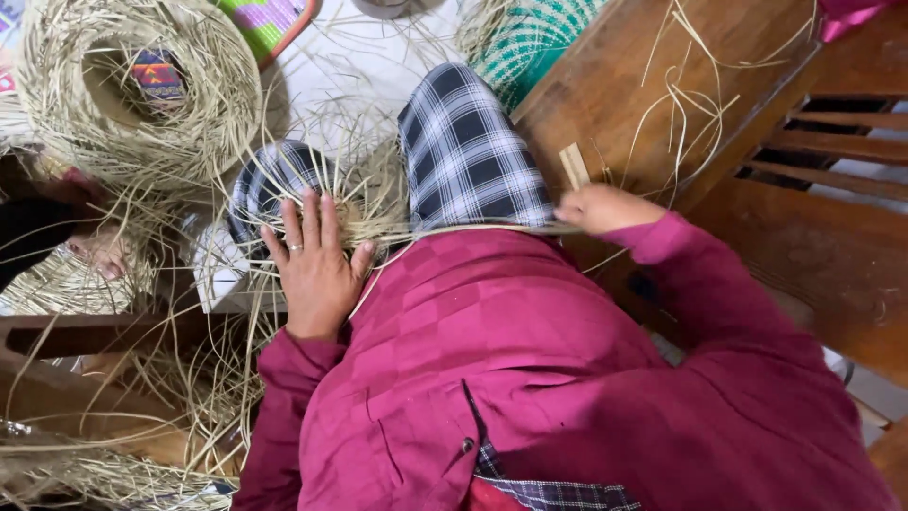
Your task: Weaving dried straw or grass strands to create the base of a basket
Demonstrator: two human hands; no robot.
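The left hand point(315, 260) lies flat, fingers spread, pressing on the small woven straw piece point(364, 203) that rests on the checked lap cloth point(468, 151). The right hand point(605, 208), to the right of this piece, is closed around a long straw strand point(473, 230) and holds it stretched across the lap. The woven piece looks only begun: a small centre, with many loose ends around it. A bigger straw coil point(142, 95) sits up-left of the piece
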